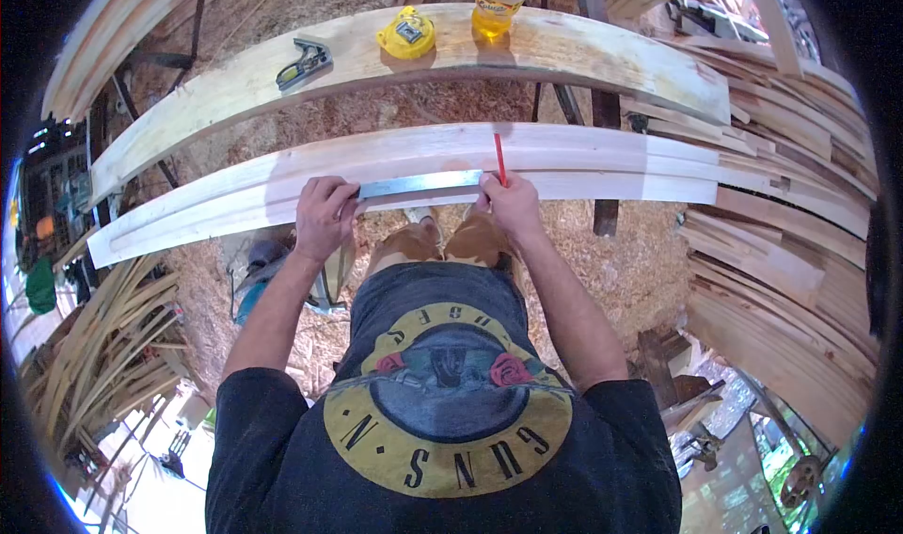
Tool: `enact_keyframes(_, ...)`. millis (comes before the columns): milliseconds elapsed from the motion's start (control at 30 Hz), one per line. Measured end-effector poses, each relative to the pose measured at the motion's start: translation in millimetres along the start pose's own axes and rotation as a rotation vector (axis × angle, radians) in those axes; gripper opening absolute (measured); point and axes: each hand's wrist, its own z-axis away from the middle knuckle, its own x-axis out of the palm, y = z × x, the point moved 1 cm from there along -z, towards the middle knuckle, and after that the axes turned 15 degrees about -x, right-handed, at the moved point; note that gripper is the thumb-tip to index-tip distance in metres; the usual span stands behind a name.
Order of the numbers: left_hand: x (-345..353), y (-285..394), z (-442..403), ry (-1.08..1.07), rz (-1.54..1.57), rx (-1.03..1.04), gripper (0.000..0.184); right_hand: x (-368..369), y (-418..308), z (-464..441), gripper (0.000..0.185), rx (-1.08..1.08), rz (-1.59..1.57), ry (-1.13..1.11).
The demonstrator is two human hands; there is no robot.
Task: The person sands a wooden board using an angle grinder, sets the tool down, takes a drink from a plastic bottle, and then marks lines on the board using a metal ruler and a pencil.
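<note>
- Metal ruler (420, 184) lies lengthwise near the near edge of the pale boards (376, 155), between the hands.
- Left hand (326, 216), fingers curled, grips its left end; right hand (511, 205), nearly closed, holds a red pencil (499, 159) at its right end.
- The ruler looks light, thin, stiff, perhaps slippery; best held by both ends.
- Board surface extends left and right; a gap separates the far plank (226, 92).
</note>
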Motion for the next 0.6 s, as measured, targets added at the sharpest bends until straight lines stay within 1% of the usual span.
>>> enact_keyframes(133, 0.8, 2.8, 1.2, -0.006, -0.040, -0.005, 0.029, 1.4, 4.9, -1.0, 0.027, -0.011, -0.072, 0.002)
enact_keyframes(233, 1.7, 12.1, 4.1, 0.006, -0.052, -0.010, 0.029, -1.8, 5.8, 1.6, 0.026, -0.013, -0.115, 0.048)
enact_keyframes(333, 8.8, 25.1, 4.4, 0.028, -0.053, 0.014, 0.031, -22.8, -7.1, 4.7, 0.025, 0.041, -0.158, 0.056)
enact_keyframes(433, 16.5, 43.2, 1.7, 0.006, -0.031, 0.005, 0.033, -41.9, -10.8, 7.0, 0.024, 0.032, -0.273, 0.091)
enact_keyframes(533, 27.5, 60.2, -2.0, 0.009, -0.008, 0.014, 0.035, -60.5, 3.8, 4.6, 0.019, 0.004, -0.257, 0.123)
enact_keyframes(600, 36.7, 69.2, -5.5, 0.015, 0.010, 0.035, 0.033, -76.1, 10.9, 4.0, 0.020, -0.006, -0.245, 0.122)
